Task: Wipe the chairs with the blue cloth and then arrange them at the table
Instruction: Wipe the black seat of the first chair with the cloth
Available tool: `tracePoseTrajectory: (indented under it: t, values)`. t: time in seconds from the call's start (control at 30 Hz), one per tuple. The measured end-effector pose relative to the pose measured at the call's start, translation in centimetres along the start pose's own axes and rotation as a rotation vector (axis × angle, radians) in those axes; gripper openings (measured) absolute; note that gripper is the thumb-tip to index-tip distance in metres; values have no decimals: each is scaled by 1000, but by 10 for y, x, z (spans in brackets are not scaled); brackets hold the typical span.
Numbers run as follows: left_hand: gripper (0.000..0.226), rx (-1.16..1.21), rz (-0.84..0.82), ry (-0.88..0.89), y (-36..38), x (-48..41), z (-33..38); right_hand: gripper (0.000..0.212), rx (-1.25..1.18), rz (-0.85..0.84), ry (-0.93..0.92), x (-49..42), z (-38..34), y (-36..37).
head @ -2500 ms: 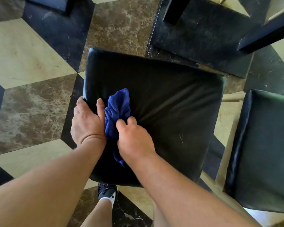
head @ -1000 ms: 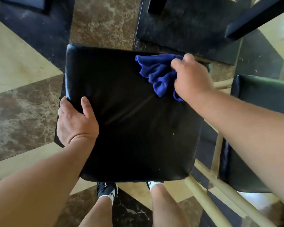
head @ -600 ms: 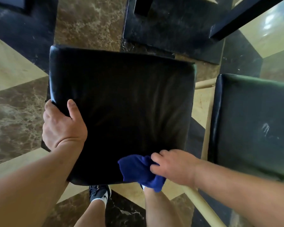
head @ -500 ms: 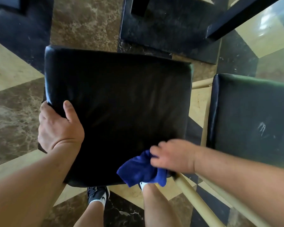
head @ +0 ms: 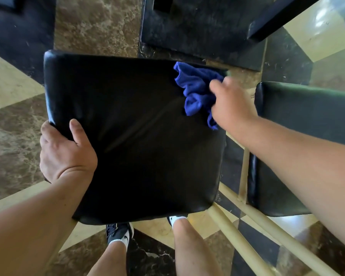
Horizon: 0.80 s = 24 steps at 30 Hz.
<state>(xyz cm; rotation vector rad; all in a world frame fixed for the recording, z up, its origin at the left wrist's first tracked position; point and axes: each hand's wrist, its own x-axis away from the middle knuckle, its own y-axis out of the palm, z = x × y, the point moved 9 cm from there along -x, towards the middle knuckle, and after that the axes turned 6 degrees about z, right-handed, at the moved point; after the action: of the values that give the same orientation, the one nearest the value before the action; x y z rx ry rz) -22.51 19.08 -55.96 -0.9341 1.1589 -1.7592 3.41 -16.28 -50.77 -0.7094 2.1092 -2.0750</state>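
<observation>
A chair with a black padded seat (head: 139,136) fills the middle of the head view, seen from above. My left hand (head: 65,151) grips the seat's left edge, thumb on top. My right hand (head: 230,105) is closed on a bunched blue cloth (head: 195,90) and presses it on the seat's far right corner. A second chair with a black seat (head: 299,140) stands to the right, partly hidden by my right forearm.
Pale wooden chair rails (head: 245,236) run between the two chairs at lower right. A dark table base (head: 197,28) and a dark slanted table leg (head: 277,16) stand beyond the seat. My legs and shoes (head: 120,234) are under the seat's near edge, on patterned marble floor (head: 12,124).
My right hand has swept the blue cloth from the seat's near right edge up to its far right corner. My left hand keeps its grip on the left edge.
</observation>
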Motion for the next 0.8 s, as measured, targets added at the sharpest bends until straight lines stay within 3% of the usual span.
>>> tracePoseTrajectory:
  t: [0.1,0.27,0.43,0.5,0.57,0.7,0.8]
  values:
    - [78,-5,-8,-6,-1,0,0,22,30,-95,-202,53,-22,10]
    - [79,-6,-15,-10,-1,0,1,31,136,-496,-511,160,-54,50]
    - [79,-24,-25,-18,-2,-1,0,41,175,-712,-680,214,-73,75]
    - [76,-31,-30,-24,-3,-2,0,39,147,-690,-725,203,-78,69]
    - [73,-29,-33,-22,-4,-3,1,34,121,-561,-716,173,-91,55]
    - [75,-32,-89,-32,-4,-5,2,12,-48,-207,-326,54,-122,19]
    - [75,-36,-175,-62,-2,-5,-2,19,-119,-13,-63,-27,-145,0]
